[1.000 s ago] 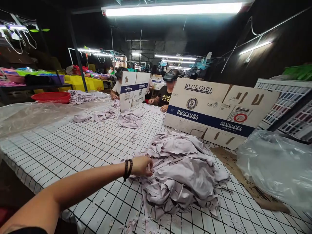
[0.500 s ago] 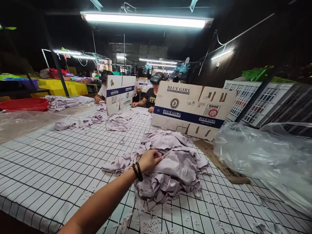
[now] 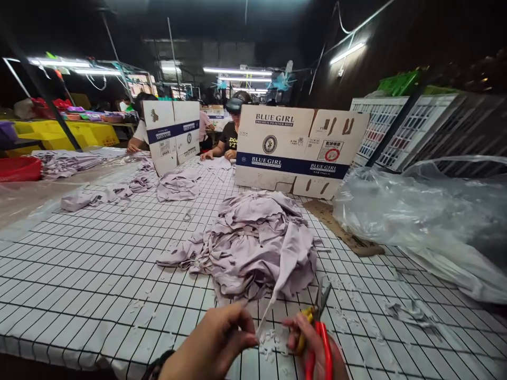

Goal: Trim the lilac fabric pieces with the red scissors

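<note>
Gridded tabletop (image 3: 99, 285), near edge: left hand (image 3: 216, 338) is pinching a strip (image 3: 270, 306) running away to the pile (image 3: 257, 248), right hand (image 3: 312, 336) curled round scissors (image 3: 326, 345) just right of it.

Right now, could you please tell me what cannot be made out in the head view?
In the head view:
Scissors: handle ends, cut off by the bottom edge; the right hand covers part of them.
Cloth pile: lower layers, hidden by those on top.
Red basin: its left part, cut off by the left edge.
Brown cardboard: marks too small to read; the plastic bag hides part of it.
</note>
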Motion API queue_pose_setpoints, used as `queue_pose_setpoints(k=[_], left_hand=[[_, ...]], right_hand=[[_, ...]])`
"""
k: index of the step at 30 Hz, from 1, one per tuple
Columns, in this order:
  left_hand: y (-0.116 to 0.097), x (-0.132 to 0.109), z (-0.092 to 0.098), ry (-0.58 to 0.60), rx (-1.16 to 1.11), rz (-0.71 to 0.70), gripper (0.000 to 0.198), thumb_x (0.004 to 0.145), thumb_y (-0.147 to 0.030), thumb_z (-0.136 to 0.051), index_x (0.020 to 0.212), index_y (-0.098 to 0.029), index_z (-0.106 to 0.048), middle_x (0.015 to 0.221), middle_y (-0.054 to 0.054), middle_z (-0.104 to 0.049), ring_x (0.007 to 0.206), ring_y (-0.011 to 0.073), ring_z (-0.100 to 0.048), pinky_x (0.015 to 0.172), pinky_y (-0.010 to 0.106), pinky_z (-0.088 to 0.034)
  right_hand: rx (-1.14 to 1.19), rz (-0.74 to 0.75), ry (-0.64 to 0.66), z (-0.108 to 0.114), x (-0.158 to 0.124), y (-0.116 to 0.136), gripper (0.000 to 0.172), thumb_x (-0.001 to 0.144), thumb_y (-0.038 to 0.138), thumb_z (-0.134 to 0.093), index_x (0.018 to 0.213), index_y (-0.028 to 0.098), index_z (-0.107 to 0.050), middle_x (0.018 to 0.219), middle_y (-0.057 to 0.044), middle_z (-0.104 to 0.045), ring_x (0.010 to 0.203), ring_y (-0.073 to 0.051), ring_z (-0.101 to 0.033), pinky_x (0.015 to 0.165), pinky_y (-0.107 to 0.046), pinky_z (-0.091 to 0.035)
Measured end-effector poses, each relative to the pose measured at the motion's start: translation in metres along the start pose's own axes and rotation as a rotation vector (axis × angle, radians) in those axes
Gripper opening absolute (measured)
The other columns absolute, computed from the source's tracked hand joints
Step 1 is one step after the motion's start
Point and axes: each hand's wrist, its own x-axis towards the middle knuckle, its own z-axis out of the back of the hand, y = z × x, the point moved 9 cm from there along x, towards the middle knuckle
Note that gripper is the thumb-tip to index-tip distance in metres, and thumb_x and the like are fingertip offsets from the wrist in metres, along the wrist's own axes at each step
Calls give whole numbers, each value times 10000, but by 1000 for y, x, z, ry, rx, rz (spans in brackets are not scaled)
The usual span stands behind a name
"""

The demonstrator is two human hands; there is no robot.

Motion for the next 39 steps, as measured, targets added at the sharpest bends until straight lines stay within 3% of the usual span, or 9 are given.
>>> queue_pose_setpoints(k=[3, 6, 9, 14, 17, 22, 28, 35, 39], left_hand=[[15, -9, -26, 58, 152, 43, 69, 845, -199, -588, 778, -183, -598, 734, 9, -656, 655, 126, -551, 598, 198, -393], [32, -13, -48, 86, 252, 37, 51, 837, -161, -593, 804, -192, -618, 770, 10, -696, 680, 131, -600, 618, 191, -410], [46, -12, -72, 111, 335, -8, 83, 818, -114, -599, 819, -190, -631, 795, 23, -715, 711, 148, -639, 632, 194, -427], [55, -9, -104, 177, 361, -25, 85, 781, -97, -637, 800, -178, -657, 799, 46, -708, 728, 175, -638, 623, 213, -423], [55, -2, -99, 135, 156, 67, 39, 804, -200, -654, 779, -171, -657, 789, 40, -679, 708, 159, -597, 640, 224, -425], [58, 23, -95, 37, -352, 188, 462, 913, -569, -441, 1028, -151, -601, 874, 49, -600, 761, 164, -539, 705, 278, -448], [65, 48, -100, -162, -550, 156, 493, 727, -582, -715, 932, -164, -555, 617, -73, -418, 570, 94, -367, 546, 214, -314], [56, 45, -124, 87, -1015, 305, 531, 641, -547, -803, 923, -174, -552, 613, -98, -422, 378, 15, -244, 371, 180, -287], [50, 38, -115, 129, -927, 290, 473, 693, -571, -754, 793, -128, -622, 568, -86, -382, 399, 22, -295, 398, 177, -324]], right_hand=[[17, -12, -192, 14, 12, 15, 454, 680, 648, -680, 699, 203, -592, 659, 6, -619, 558, -156, -551, 546, -273, -438], [-346, 45, -342, 26, 18, 45, 420, 632, 592, -726, 650, 245, -490, 578, 41, -561, 533, -168, -510, 555, -286, -386], [-562, 73, -355, 22, 27, 58, 392, 580, 469, -773, 683, 268, -452, 612, 24, -574, 605, -214, -541, 601, -310, -374], [-469, 44, -280, 16, 45, 39, 287, 544, 286, -710, 680, 262, -458, 639, 15, -565, 622, -207, -526, 608, -311, -351], [-331, 23, -182, 16, 47, 25, 257, 549, 329, -694, 668, 250, -481, 588, 39, -539, 569, -177, -499, 582, -300, -374], [-23, 17, -55, 17, 32, 29, 345, 611, 470, -708, 701, 226, -482, 664, 46, -505, 607, -146, -508, 616, -284, -450], [332, 12, -52, 13, 15, 40, 372, 544, 336, -856, 685, 199, -541, 694, 44, -528, 669, -127, -511, 650, -240, -452], [405, 66, -34, 5, 8, 43, 328, 601, 309, -863, 715, 196, -577, 721, 39, -540, 702, -127, -520, 654, -224, -460], [273, 113, -25, 4, 5, 46, 340, 642, 349, -840, 717, 200, -545, 753, 37, -549, 612, -110, -525, 603, -239, -469]])
